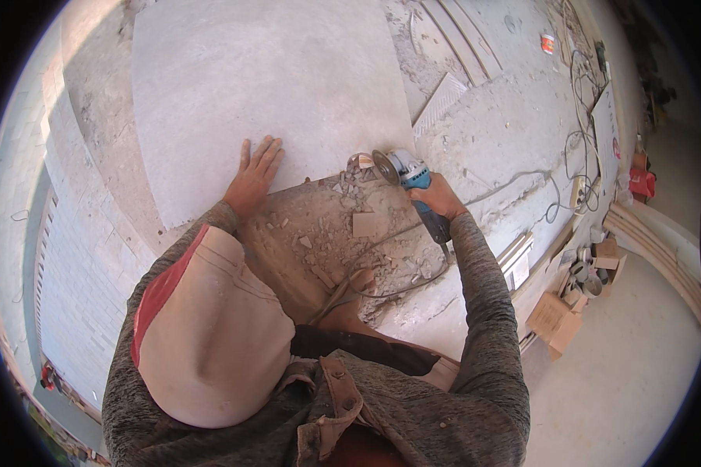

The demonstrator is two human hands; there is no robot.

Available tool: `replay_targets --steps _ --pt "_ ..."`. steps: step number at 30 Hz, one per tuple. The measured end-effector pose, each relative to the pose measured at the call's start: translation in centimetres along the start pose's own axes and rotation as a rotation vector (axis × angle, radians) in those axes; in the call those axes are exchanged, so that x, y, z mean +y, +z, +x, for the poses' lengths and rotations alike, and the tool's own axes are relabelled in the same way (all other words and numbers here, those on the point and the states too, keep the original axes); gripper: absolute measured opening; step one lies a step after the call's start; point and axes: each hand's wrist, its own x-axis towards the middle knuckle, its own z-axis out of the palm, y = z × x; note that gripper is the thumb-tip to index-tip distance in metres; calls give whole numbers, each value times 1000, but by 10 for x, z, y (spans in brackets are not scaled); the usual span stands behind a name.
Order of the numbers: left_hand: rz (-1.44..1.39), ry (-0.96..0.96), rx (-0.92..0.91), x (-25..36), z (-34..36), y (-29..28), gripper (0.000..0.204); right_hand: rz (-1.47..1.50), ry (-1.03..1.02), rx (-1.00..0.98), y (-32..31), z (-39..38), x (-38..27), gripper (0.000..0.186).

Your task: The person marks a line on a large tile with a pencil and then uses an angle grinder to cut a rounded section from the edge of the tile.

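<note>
A large pale grey tile (265, 86) lies flat in front of me. My left hand (255, 177) rests open on its near edge, fingers spread. My right hand (442, 198) is wrapped round the blue body of an angle grinder (417, 175). The grinder's round disc (385, 166) stands on edge near the tile's near right corner; whether it touches the tile I cannot tell. Below the tile edge lie broken chips, dust and a small square tile piece (364, 225). The grinder's cord loops over this rubble.
Tile strips (442, 101) lie to the right of the large tile. Coiled cables (584, 117) and a power socket block (579, 191) are at the far right. A cardboard box (554, 317) stands on the lower floor. A red-and-white can (547, 43) sits at the far right.
</note>
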Motion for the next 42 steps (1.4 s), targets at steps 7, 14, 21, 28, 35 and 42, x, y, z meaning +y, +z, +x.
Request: replay_targets --steps 7,14,21,28,35,42 --pt "-10 -3 1 -1 0 2 88 -39 43 -12 -1 -2 -6 39" --pt "-7 -8 -18 0 0 0 89 -28 45 -11 0 0 0 38" --pt "-2 -8 -6 1 0 -2 85 -53 45 -6 0 0 -3 39" --pt "-13 -10 -7 4 2 -4 86 -53 14 -7 -2 5 5 42" --pt "37 -11 -21 1 1 -1 88 -65 24 -23 -3 9 9 45" --pt "18 -16 -8 2 1 0 90 -95 25 -15 -4 9 -5 46"
